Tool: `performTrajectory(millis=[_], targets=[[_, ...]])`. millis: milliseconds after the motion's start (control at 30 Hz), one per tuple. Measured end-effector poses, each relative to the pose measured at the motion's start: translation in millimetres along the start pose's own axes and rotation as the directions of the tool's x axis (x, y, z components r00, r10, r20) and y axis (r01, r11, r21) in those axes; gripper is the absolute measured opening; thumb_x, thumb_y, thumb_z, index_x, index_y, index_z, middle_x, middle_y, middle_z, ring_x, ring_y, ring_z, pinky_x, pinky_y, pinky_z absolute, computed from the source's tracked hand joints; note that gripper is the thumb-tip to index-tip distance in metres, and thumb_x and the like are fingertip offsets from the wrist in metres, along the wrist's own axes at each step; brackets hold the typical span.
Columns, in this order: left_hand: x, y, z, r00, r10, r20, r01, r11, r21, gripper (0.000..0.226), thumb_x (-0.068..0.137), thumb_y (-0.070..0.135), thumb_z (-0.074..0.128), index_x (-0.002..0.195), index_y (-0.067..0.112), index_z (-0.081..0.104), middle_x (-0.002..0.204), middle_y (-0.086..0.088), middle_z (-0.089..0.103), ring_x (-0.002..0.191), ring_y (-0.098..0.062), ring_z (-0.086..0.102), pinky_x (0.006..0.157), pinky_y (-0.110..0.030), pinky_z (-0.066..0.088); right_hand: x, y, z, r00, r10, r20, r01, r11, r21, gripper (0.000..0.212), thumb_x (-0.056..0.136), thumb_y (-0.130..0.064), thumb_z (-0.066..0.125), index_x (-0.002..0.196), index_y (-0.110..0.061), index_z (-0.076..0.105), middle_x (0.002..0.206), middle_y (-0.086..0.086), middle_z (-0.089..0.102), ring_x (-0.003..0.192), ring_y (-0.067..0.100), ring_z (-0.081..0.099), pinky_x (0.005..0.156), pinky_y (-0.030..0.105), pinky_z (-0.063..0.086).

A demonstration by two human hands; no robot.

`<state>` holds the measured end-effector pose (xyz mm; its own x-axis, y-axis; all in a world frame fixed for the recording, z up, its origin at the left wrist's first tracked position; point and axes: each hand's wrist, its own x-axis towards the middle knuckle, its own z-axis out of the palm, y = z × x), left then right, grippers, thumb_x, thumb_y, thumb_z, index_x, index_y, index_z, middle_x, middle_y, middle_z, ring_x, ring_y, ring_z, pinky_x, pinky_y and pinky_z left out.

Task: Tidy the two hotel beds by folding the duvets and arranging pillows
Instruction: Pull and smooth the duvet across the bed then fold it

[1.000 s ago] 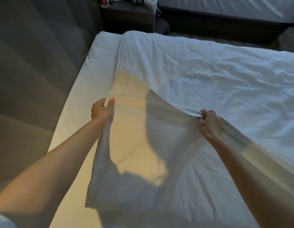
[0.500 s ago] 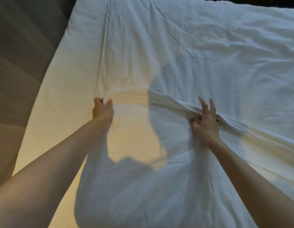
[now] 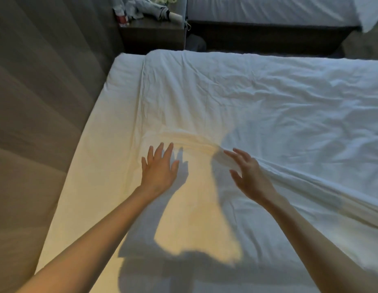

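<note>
A white duvet (image 3: 258,106) lies spread over the near bed, creased, with a folded-over edge running from the middle down to the right. My left hand (image 3: 159,168) hovers flat over the duvet near that edge, fingers spread, holding nothing. My right hand (image 3: 248,174) is just right of it, fingers apart and curved, its fingertips at the folded edge but gripping nothing. A bare strip of mattress sheet (image 3: 99,132) shows along the duvet's left side. No pillows are in view.
A padded grey headboard wall (image 3: 40,98) runs along the left. A dark nightstand (image 3: 152,32) with a bottle and clutter stands at the top, between this bed and the second bed (image 3: 268,9) with white bedding. Dark floor separates the beds.
Both hands let go of the duvet edge they were gripping and lifting. The edge has dropped flat onto the bed, and both hands now hover open above it.
</note>
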<state>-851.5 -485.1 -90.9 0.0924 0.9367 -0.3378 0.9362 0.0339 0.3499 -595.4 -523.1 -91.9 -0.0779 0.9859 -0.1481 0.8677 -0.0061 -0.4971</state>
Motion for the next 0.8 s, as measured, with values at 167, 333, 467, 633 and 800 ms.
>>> performTrajectory(millis=[167, 333, 467, 633, 800], targets=[[-85.9, 48.9, -25.3, 0.990, 0.132, -0.054, -0.125, 0.985, 0.119, 0.057, 0.102, 0.042, 0.028, 0.154, 0.027, 0.009, 0.162, 0.001, 0.006, 0.149, -0.026, -0.003, 0.119, -0.047, 0.004, -71.7, -10.1, -64.5, 0.988, -0.118, -0.103, 0.098, 0.979, -0.179, 0.053, 0.089, -0.018, 0.063, 0.139, -0.027, 0.049, 0.144, 0.005, 0.048, 0.117, 0.032, 0.054, 0.094, 0.050, 0.046], [-169.4, 97.2, -37.1, 0.956, 0.278, -0.095, -0.250, 0.941, 0.229, 0.058, 0.101, 0.045, 0.027, 0.154, 0.028, 0.011, 0.162, 0.001, 0.008, 0.149, -0.027, -0.001, 0.118, -0.048, 0.002, -165.4, -7.6, -117.7, 0.965, -0.193, -0.177, 0.136, 0.946, -0.293, 0.051, 0.088, -0.021, 0.064, 0.138, -0.026, 0.051, 0.142, 0.005, 0.051, 0.120, 0.029, 0.054, 0.100, 0.053, 0.043], [-224.6, 132.5, -33.7, 0.896, 0.417, -0.154, -0.370, 0.891, 0.265, 0.056, 0.101, 0.042, 0.036, 0.152, 0.024, 0.025, 0.159, -0.005, 0.023, 0.148, -0.031, 0.013, 0.117, -0.051, 0.010, -242.3, 4.2, -141.6, 0.955, -0.155, -0.252, 0.079, 0.955, -0.287, 0.051, 0.085, -0.020, 0.068, 0.134, -0.026, 0.054, 0.139, 0.004, 0.054, 0.120, 0.028, 0.055, 0.097, 0.052, 0.044], [-268.1, 168.4, -24.9, 0.822, 0.552, -0.139, -0.502, 0.818, 0.282, 0.051, 0.100, 0.038, 0.044, 0.147, 0.019, 0.039, 0.152, -0.009, 0.038, 0.142, -0.036, 0.029, 0.113, -0.055, 0.023, -323.8, 14.9, -146.8, 0.945, -0.005, -0.328, -0.079, 0.967, -0.242, 0.052, 0.086, -0.018, 0.068, 0.135, -0.025, 0.053, 0.140, 0.004, 0.053, 0.120, 0.028, 0.055, 0.098, 0.054, 0.044], [-297.2, 199.0, -16.2, 0.713, 0.701, -0.017, -0.660, 0.679, 0.320, 0.053, 0.100, 0.042, 0.039, 0.148, 0.022, 0.036, 0.153, -0.007, 0.036, 0.143, -0.034, 0.028, 0.114, -0.053, 0.022, -391.9, 14.4, -137.7, 0.917, 0.168, -0.361, -0.254, 0.945, -0.204, 0.051, 0.090, -0.021, 0.062, 0.139, -0.027, 0.048, 0.144, 0.001, 0.047, 0.125, 0.025, 0.050, 0.105, 0.053, 0.038]])
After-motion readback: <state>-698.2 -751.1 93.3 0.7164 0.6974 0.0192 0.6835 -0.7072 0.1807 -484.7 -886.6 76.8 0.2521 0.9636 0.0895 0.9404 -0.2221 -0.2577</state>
